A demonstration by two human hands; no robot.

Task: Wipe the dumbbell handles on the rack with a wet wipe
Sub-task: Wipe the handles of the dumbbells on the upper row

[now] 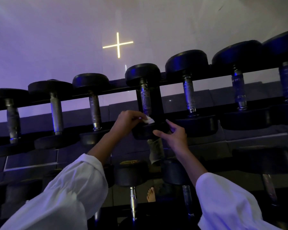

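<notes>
A black rack [173, 81] holds a row of black dumbbells with knurled metal handles. My left hand [125, 121] pinches a crumpled white wet wipe [149, 120] at the lower end of the middle dumbbell's handle [145, 98], just above its near head [144, 131]. My right hand [175, 136] holds that near head from the right, thumb on its front and fingers spread round its side. Both arms wear white sleeves.
Neighbouring handles stand left [94, 112] and right [189, 97] of the middle one. A lower tier of dumbbells [131, 175] sits under my arms. A bare foot [151, 195] shows on the dark floor below. Behind the rack is a purple-lit wall with a glowing cross [118, 44].
</notes>
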